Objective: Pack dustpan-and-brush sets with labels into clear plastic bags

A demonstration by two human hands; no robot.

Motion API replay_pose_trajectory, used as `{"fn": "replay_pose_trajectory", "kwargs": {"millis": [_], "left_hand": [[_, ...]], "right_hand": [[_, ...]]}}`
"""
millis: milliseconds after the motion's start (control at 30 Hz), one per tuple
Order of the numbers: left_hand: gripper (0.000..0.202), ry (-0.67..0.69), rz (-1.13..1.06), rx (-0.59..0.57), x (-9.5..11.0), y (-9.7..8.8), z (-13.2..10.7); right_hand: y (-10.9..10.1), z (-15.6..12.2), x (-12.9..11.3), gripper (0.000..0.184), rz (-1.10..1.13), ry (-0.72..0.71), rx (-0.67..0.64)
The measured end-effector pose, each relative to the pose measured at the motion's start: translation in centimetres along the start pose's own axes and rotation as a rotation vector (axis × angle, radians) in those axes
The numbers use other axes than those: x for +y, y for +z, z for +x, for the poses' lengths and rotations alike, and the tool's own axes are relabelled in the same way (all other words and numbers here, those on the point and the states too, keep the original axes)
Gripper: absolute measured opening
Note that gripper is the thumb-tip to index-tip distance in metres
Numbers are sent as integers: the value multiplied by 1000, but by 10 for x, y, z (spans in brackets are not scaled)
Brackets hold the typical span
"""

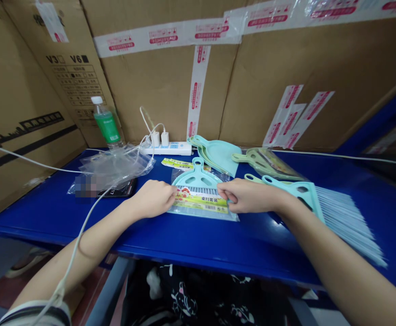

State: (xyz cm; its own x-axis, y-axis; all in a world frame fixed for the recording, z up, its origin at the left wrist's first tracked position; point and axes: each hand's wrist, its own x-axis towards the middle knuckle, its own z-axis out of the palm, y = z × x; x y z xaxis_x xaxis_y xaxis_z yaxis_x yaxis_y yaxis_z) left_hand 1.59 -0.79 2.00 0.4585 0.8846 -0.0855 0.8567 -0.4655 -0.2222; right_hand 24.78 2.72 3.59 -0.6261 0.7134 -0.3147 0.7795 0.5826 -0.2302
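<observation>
A clear plastic bag (202, 216) lies on the table in front of me. Inside it are a light-blue dustpan (198, 177) with a looped handle, a small brush whose bristles show, and a printed cardboard label (201, 199) in yellow, white and green. My left hand (155, 198) is closed at the bag's left edge, fingers curled and pinching it. On the opposite edge, my right hand (238, 195) is closed in the same way, thumb against the fingers. The dustpan's handle points away from me.
Light-blue and green dustpans (220, 154) lie behind, beside a bagged green set (269, 163). Brushes with blue bristles (349, 222) spread at right. Plastic bags (116, 165), a bottle (106, 122) and a power strip (170, 148) stand or lie at left. A white cable (85, 222) crosses my left arm.
</observation>
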Motion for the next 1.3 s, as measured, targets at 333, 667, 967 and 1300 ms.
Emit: {"fn": "replay_pose_trajectory", "kwargs": {"millis": [333,667,967,1300], "left_hand": [[27,-1,-16,-2,-1,0,0],[27,-7,-10,-11,0,0,0],[28,-3,-36,10,0,0,-1],[28,-1,-28,14,0,1,-1]], "right_hand": [[-1,-1,-1,31,17,6,-13],[1,1,2,29,4,-20,7],[-1,-1,-1,29,8,-12,1],[0,1,0,30,14,7,-10]]}}
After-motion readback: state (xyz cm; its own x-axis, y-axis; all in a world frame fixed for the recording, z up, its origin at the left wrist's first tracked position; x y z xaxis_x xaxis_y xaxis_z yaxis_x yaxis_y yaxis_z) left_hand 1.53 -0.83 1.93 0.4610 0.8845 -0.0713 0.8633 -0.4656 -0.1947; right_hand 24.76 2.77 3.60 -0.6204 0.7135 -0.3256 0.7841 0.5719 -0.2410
